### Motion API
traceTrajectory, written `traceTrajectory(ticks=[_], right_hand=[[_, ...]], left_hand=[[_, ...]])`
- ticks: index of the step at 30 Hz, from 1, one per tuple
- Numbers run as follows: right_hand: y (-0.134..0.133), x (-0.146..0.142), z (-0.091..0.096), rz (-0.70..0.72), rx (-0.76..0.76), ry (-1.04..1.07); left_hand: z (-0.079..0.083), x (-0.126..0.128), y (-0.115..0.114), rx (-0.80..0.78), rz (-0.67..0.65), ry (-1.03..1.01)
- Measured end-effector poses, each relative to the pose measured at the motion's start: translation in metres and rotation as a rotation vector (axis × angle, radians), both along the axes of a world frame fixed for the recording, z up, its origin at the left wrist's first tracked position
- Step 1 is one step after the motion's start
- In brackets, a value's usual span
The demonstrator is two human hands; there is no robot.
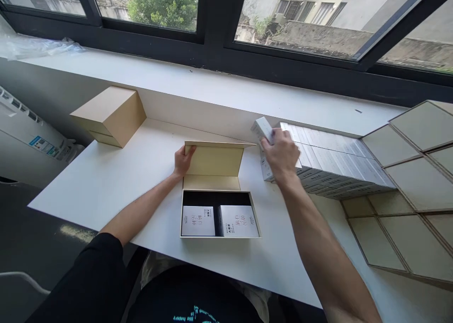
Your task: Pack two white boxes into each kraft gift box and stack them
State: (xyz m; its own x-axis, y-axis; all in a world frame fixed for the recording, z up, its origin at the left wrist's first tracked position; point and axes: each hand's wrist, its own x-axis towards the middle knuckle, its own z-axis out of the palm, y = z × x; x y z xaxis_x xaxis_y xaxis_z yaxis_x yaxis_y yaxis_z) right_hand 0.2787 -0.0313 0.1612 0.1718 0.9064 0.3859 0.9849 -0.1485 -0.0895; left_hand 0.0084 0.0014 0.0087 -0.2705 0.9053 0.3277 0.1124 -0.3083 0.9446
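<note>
A cream gift box [215,238] stands open before me, its lid [214,161] raised toward the window. Fingers of my left hand [182,161] are closed around the lid's upper left corner. Inside the black-lined base lie two visible white cartons, a left one [198,221] and a right one [240,220], both with printed lettering. My right hand [282,154] grips a small white carton [261,127], tilted at the left end of the stacked cartons; part of it is hidden by the fingers. Whether this carton still touches the stack cannot be made out.
Rows of white cartons [339,160] fill the table's right back. Beside them, large cream boxes [406,181] are stacked at the right. A closed cream box [122,113] sits at the back left of the white table [141,172]. Behind runs a window ledge [198,85].
</note>
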Motion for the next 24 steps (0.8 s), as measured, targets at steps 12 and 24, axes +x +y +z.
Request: traceTrajectory(ticks=[12,24], right_hand=[[-0.176,-0.074,-0.057,0.978,0.01,-0.193],[-0.153,-0.107,-0.063,0.946,-0.38,0.049]], left_hand=[[-0.005,-0.002,0.004,0.003,0.005,0.002],[0.001,-0.002,-0.001,-0.013,0.048,0.03]])
